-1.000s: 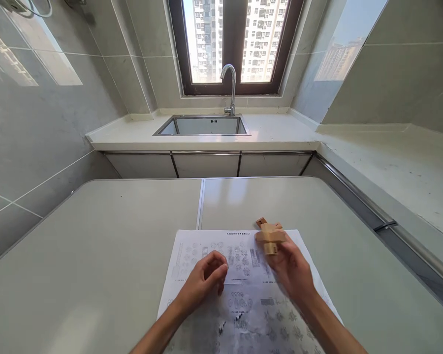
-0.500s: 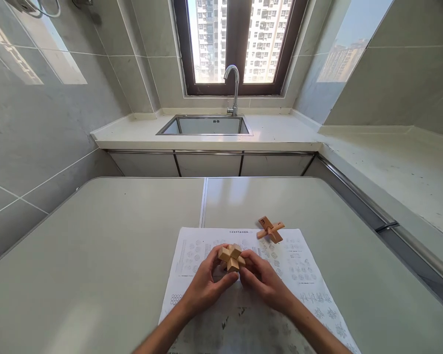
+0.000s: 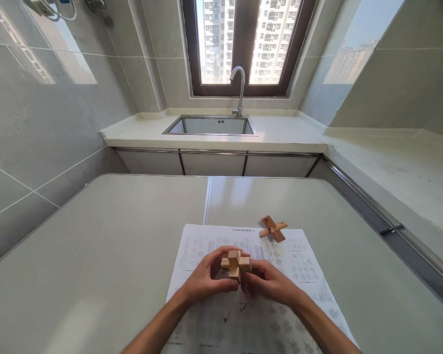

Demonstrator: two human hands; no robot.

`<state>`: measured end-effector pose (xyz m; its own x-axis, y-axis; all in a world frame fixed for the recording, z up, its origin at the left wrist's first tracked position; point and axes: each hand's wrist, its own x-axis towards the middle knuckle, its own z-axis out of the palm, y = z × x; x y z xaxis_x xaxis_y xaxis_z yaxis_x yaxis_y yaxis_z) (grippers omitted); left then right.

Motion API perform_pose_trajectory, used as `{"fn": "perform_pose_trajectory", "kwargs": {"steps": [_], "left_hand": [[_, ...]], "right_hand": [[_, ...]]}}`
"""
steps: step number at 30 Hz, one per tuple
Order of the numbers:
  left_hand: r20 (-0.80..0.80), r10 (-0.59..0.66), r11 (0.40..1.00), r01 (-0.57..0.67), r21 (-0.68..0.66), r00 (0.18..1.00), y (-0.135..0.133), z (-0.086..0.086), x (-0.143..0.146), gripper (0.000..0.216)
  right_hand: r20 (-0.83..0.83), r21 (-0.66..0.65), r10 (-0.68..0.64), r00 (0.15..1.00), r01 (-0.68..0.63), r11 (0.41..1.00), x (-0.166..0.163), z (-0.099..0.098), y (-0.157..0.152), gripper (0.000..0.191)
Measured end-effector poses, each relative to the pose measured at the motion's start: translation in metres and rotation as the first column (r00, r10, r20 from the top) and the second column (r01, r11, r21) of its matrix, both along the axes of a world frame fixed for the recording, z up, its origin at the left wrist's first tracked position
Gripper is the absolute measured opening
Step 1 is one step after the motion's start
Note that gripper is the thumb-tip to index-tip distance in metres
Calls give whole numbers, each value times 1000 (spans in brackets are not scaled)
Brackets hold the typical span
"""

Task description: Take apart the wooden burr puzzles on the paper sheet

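Gripping one pale wooden block puzzle [image 3: 235, 265] are a person's two bare hands, above a printed sheet on a table. The left hand [image 3: 209, 276] curls around the puzzle's left and far sides, thumb along the near side, closed to the puzzle's width. The right hand [image 3: 271, 281] reaches the puzzle's right side with index finger and thumb drawn near each other; its lower fingers blur, so how firmly it holds cannot be told.

Four square-ended arms of the puzzle can be counted: one pointing left, with a dark mark on its end, one away from the person, one right, and one toward the person and down. The arms look alike in length, so a single long axis cannot be picked out.

One wooden cross [image 3: 273, 229] lies beyond the right hand, straddling the far edge of the one visible sheet [image 3: 312, 314]. Its flat, dark-marked piece slants from far left to near right; a narrower stick crosses it, running from near left to far right.

One pale table [image 3: 96, 236] has one seam running away from the person. Past it are one counter [image 3: 142, 132], one sink [image 3: 212, 127], one curved tap [image 3: 241, 88] and one dark-framed window [image 3: 241, 49].
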<state>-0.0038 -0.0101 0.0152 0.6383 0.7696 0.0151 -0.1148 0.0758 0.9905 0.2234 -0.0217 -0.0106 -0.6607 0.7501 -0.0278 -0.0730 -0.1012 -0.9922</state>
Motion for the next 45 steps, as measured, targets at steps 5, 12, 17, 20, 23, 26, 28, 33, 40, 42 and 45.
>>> {"fn": "perform_pose_trajectory", "kwargs": {"steps": [5, 12, 17, 20, 23, 26, 28, 33, 40, 42, 45], "left_hand": [[35, -48, 999, 49, -9, 998, 1, 0, 1, 63], [-15, -26, 1000, 26, 17, 1000, 0, 0, -3, 65], [-42, 2, 999, 0, 43, 999, -2, 2, -3, 64], [-63, 11, 998, -7, 57, 998, -3, 2, -3, 66], [-89, 13, 998, -7, 64, 996, -3, 3, -4, 66], [-101, 17, 997, -10, 70, 995, -4, 5, -4, 66], [-97, 18, 997, -11, 73, 995, -3, 6, -3, 66], [-42, 32, 998, -30, 49, 999, -2, 1, 0, 62], [-16, -16, 1000, 16, -19, 1000, 0, 0, 1, 64], [-10, -52, 998, 51, -33, 999, 0, 0, 0, 65], [14, -65, 997, 66, -47, 998, 0, -1, 0, 72]], "right_hand": [[12, 2, 5, 1000, -5, 1000, 0, -5, 0, 46], [61, 58, -43, 997, 39, 998, -3, -4, -3, 48], [85, 140, -81, 993, 69, 988, -5, 1, -4, 49], [91, 186, -100, 991, 82, 979, -7, 1, -4, 46], [81, 202, -109, 991, 91, 975, -8, 1, -5, 45], [69, 198, -114, 991, 99, 975, -8, 3, -5, 46], [57, 154, -88, 994, 79, 985, -7, 4, -5, 45], [27, -12, -36, 999, 36, 999, -4, 7, -4, 43], [-36, -38, 4, 999, -6, 999, -8, 10, -6, 51], [-47, -43, 47, 998, -49, 998, -10, 9, -7, 53], [-46, -47, 17, 999, -20, 999, -13, 6, -9, 52]]}}
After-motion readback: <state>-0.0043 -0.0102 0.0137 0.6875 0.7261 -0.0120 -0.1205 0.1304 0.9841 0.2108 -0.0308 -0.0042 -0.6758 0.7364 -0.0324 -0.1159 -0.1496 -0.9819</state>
